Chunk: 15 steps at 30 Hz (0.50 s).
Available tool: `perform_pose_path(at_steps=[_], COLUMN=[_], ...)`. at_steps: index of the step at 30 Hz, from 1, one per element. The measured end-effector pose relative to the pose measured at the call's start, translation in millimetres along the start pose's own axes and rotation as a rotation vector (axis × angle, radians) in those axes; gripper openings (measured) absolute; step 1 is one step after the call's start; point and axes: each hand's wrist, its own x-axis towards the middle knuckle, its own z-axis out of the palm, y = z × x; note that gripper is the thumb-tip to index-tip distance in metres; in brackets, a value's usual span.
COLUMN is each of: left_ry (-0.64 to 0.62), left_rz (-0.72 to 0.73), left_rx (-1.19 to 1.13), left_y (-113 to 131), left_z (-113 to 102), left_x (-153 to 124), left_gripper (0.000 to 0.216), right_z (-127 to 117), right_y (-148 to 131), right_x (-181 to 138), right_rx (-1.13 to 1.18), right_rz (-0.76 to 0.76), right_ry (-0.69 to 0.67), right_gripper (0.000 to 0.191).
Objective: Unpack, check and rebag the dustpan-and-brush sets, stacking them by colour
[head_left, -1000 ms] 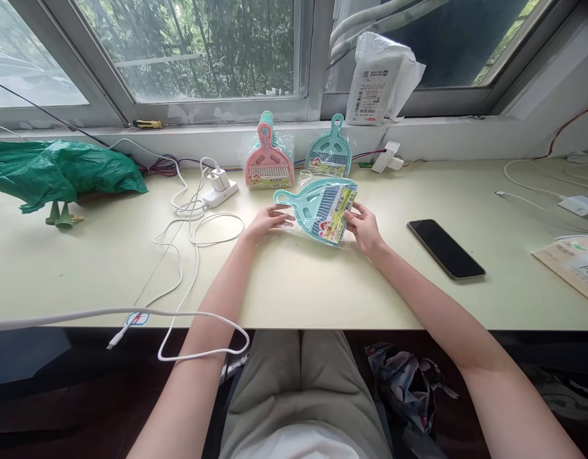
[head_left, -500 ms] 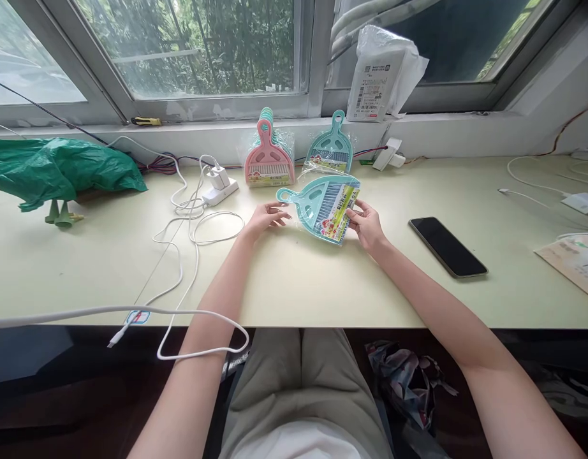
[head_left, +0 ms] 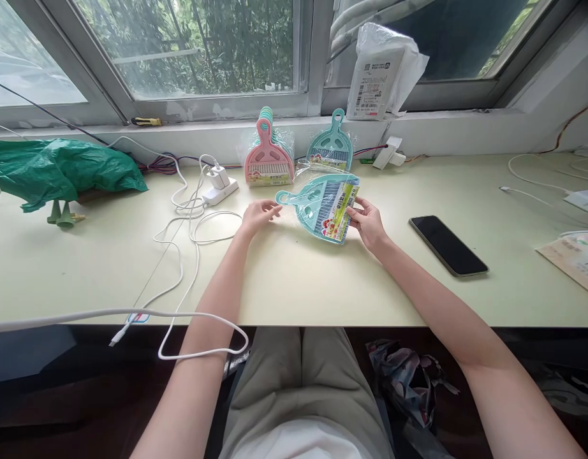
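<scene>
Here it's a handling step, by the look of it: the right hand (head_left: pixel 368 224) pinches the wide end of a pale turquoise plastic dustpan-and-brush set (head_left: pixel 309 207), thumb over its yellow-green printed label (head_left: pixel 338 213). The left hand (head_left: pixel 258 215), loosely open, sits just beside the handle; contact, I can't tell. Any next move calls for a sure grip on slick film! The set slants above the pale yellow-green worktop (head_left: pixel 294 287), blue bristles showing, clear wrap glinting.
</scene>
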Motion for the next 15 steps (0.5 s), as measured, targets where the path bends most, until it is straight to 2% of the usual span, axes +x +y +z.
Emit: perform_pose_path(at_steps=[5, 11, 15], left_ry=[0.186, 0.056, 0.106], left_rz=[0.045, 0.164, 0.147], left_rx=[-0.019, -0.143, -0.160], left_y=[7, 22, 17], left_z=[-2, 7, 9], left_x=[0, -5, -1], left_gripper=[0.046, 0.040, 0.028], right_z=[-2, 6, 6], right_y=[-3, -2, -1], right_x=[-1, -6, -6], right_rx=[0.005, -0.027, -0.029], right_rz=[0.025, 0.068, 0.077], right_ry=[-0.071, -0.174, -0.188], right_gripper=[0.058, 0.060, 0.060])
